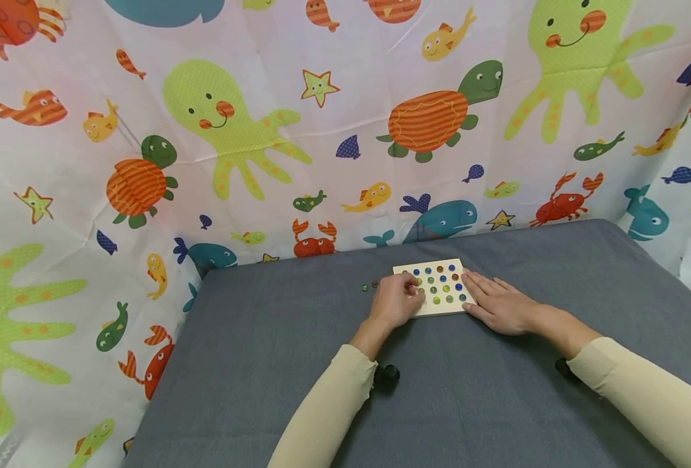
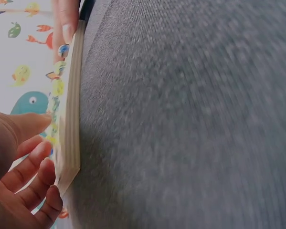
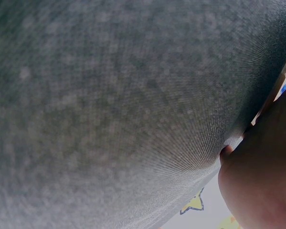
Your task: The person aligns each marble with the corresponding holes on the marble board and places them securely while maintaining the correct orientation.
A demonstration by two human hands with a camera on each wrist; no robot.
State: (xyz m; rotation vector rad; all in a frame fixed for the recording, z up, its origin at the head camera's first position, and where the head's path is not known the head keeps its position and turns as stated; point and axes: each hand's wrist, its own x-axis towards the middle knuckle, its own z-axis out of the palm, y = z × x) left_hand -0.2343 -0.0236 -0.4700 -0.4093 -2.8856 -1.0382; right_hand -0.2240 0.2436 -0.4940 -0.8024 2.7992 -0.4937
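A pale wooden board (image 1: 439,310) with rows of small coloured marbles (image 1: 433,290) lies on the grey cloth, its layered side edge (image 2: 73,105) showing in the left wrist view. My left hand (image 1: 393,300) is over the board's left end. Its thumb reaches straight to the marbles there while the other fingers bend loosely beside the board; no marble shows between them. Along the right edge, my right hand (image 1: 502,305) lies with fingers extended, touching the board. In the right wrist view that hand (image 3: 264,167) covers most of the board.
Two loose marbles, one green (image 1: 365,287) and one brownish (image 1: 374,284), sit on the grey cloth (image 1: 275,364) left of the board. A sea-animal print curtain (image 1: 333,130) hangs behind the table. Black wrist devices (image 1: 387,377) show under the sleeves.
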